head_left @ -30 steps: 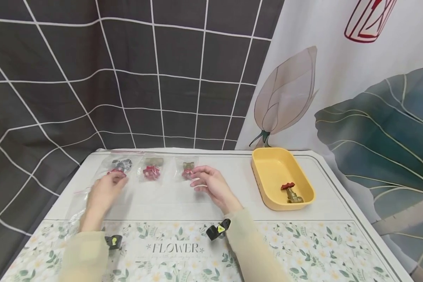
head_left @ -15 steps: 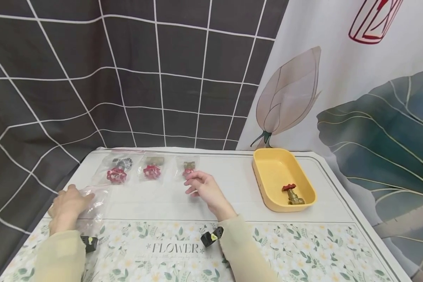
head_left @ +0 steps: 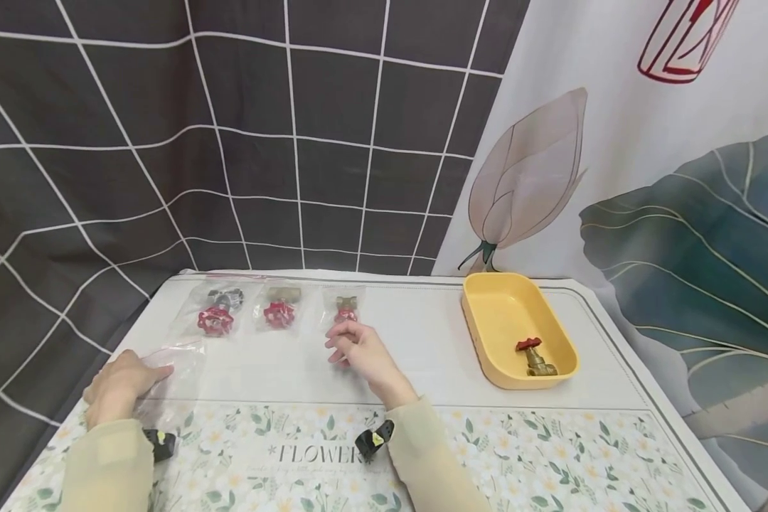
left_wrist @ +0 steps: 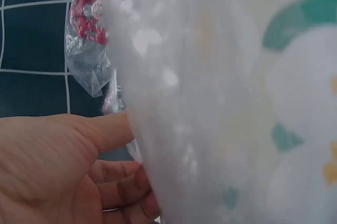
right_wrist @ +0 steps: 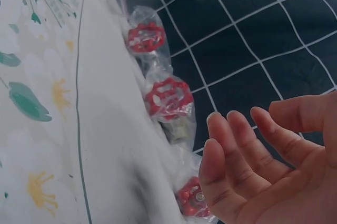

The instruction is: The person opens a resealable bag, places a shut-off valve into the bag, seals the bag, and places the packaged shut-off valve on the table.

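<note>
At the table's left side my left hand (head_left: pixel 118 380) rests on a clear plastic bag (head_left: pixel 179 370), thumb stretched to the right across it. In the left wrist view the bag (left_wrist: pixel 174 103) fills the middle, with the thumb and fingertips at its edge. My right hand (head_left: pixel 368 359) hovers with relaxed, bent fingers just in front of the rightmost bagged valve (head_left: pixel 345 309) and holds nothing. To the left lie two more bagged valves with red handwheels, a middle one (head_left: pixel 279 313) and a bigger one (head_left: pixel 216 320).
A yellow tray (head_left: pixel 499 306) stands at the back right, with an unbagged brass valve (head_left: pixel 537 363) with a red handwheel inside. The table (head_left: pixel 409 355) has a floral cloth along its front. A dark grid curtain (head_left: pixel 333 178) hangs behind.
My left hand has moved from the big bagged valve left and nearer, onto the plastic bag. My right hand has drawn slightly back and left from the rightmost valve.
</note>
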Demonstrator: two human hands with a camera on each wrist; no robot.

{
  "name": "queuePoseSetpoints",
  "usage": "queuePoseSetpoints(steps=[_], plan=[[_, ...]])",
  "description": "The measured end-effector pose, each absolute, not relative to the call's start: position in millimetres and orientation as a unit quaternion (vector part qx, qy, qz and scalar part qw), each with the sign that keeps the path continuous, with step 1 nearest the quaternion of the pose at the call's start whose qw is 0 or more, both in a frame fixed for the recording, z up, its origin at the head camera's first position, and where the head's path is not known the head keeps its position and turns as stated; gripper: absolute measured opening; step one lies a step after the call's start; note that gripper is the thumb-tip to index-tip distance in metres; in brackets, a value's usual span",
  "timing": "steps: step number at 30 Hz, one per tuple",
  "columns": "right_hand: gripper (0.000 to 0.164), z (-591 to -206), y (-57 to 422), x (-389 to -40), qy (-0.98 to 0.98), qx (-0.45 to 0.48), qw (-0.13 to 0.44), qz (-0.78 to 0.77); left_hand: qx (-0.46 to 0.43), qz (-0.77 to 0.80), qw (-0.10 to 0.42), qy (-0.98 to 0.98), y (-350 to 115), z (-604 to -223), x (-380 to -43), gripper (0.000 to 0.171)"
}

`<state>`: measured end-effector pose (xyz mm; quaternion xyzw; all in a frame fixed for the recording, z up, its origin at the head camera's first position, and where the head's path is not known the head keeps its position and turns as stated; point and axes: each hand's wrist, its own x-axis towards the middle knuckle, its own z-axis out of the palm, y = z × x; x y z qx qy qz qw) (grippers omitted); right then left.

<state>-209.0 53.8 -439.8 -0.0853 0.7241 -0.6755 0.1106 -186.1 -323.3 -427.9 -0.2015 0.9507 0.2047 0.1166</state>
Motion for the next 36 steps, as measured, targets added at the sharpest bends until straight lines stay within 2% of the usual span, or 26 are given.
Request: queuePoseSetpoints(steps=[6,17,27,36], plan=[[0.02,-441.0,52.1,-207.8,0.732,-0.093,0.114,-0.666,-0.18,0.217,0.113,0.953,-324.8,-428.6,-184.1,0.057],[0.017,-431.4,54.9,-207.2,0.744,-0.109,0.129,-0.646,-0.104,0.259,0.088,0.956,-305.0,-420.1,-182.0,0.061],[0.019,-396.1,66.9,-192.9,0.754,-0.132,0.128,-0.63,0.046,0.35,0.077,0.932,-234.4,-415.8,-188.8,0.045],[0.023,-424.1,71.0,-213.5,0.753,-0.162,0.138,-0.623,0.148,0.4,0.068,0.902,-170.3,-404.5,-201.3,0.044]])
